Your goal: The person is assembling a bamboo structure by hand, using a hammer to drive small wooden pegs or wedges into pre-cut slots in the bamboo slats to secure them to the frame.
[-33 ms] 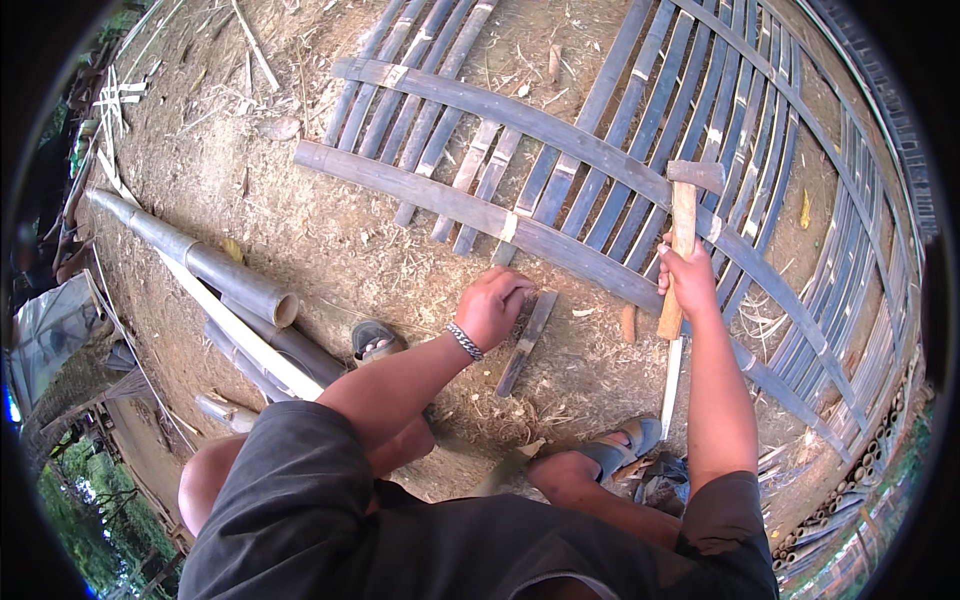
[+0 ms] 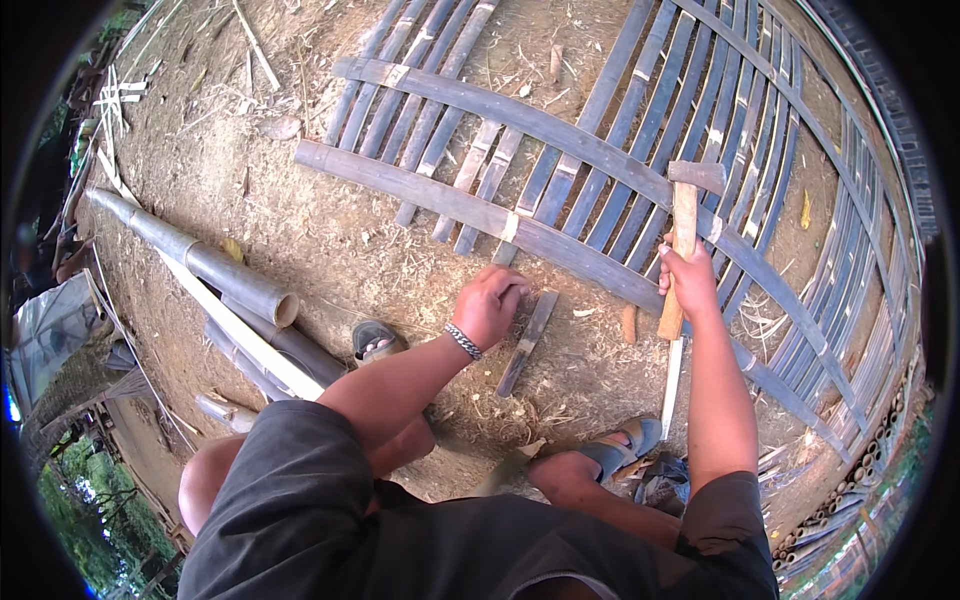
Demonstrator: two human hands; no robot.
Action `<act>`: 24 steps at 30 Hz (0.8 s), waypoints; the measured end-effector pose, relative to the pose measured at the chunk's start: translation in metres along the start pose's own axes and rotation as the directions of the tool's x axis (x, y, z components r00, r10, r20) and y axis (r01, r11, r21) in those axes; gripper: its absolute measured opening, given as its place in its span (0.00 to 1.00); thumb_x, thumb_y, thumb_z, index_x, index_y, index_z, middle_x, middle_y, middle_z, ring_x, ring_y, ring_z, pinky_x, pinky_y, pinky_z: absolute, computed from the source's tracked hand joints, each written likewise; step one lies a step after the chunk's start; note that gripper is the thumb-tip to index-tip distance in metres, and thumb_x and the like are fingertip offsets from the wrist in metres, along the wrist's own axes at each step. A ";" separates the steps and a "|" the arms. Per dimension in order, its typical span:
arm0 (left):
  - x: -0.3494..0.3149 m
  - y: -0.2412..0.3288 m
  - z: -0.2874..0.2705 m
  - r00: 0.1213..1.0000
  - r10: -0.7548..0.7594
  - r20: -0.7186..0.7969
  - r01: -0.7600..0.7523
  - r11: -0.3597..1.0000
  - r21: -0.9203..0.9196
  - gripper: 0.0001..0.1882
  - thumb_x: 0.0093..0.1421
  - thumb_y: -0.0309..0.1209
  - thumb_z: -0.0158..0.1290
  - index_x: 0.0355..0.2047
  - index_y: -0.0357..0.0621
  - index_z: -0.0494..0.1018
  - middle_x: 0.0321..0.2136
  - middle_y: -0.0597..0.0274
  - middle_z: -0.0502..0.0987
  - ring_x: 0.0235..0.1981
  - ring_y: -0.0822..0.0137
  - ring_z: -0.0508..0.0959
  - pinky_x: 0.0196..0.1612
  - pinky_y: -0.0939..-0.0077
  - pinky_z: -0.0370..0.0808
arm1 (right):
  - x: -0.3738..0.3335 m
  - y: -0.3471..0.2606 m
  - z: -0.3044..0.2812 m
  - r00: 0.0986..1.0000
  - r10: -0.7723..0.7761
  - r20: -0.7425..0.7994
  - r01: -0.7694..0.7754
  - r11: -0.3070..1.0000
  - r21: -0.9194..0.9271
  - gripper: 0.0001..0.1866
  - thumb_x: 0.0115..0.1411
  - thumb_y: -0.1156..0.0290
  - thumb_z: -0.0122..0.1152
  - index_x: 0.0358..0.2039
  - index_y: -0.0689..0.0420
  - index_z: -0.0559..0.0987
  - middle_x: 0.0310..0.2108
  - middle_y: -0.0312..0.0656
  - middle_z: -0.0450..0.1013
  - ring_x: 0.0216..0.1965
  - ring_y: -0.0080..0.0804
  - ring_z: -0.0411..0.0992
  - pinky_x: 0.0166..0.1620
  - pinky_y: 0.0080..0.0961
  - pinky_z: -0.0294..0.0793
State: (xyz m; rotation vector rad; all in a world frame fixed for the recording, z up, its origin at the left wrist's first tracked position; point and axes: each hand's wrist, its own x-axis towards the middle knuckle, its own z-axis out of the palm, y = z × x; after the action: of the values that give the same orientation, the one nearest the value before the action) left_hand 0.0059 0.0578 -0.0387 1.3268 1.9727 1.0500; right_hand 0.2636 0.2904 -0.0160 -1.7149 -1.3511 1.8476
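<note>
A cut bamboo pole (image 2: 230,272) lies at left, apart from me, probably to keep it from underfoot. My left hand (image 2: 487,302) hovers low, fingers curled; whether they pinch anything, I cannot tell. Just beside it rests a short bamboo slat (image 2: 527,343), within easy reach. Beyond, a bamboo lattice (image 2: 600,152) lies flat, presumably for steadiness. My right hand (image 2: 690,280) clasps a hatchet (image 2: 684,215) by its wooden handle, head outward, seemingly for control.

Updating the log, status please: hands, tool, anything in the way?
Right hand gripping wooden-handled tool. Left hand curled beside short dark strip; grip unclear. Possible obstruction: bamboo lattice behind tool's head.
</note>
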 end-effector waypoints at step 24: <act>0.008 -0.010 0.046 0.887 -0.078 -0.456 0.219 0.939 0.265 0.08 0.61 0.27 0.60 0.38 0.47 0.72 0.46 0.54 0.76 0.48 0.49 0.75 0.51 0.54 0.70 | -0.002 -0.001 0.006 0.999 -0.034 -0.039 0.032 0.999 -0.043 0.17 0.67 0.73 0.63 0.53 0.61 0.70 0.23 0.36 0.69 0.16 0.23 0.68 0.20 0.26 0.71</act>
State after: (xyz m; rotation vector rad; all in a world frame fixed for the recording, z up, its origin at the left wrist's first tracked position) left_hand 0.0338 0.0768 -0.0725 1.1277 2.6273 1.0641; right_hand 0.2585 0.2867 -0.0143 -1.7304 -1.4044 1.7694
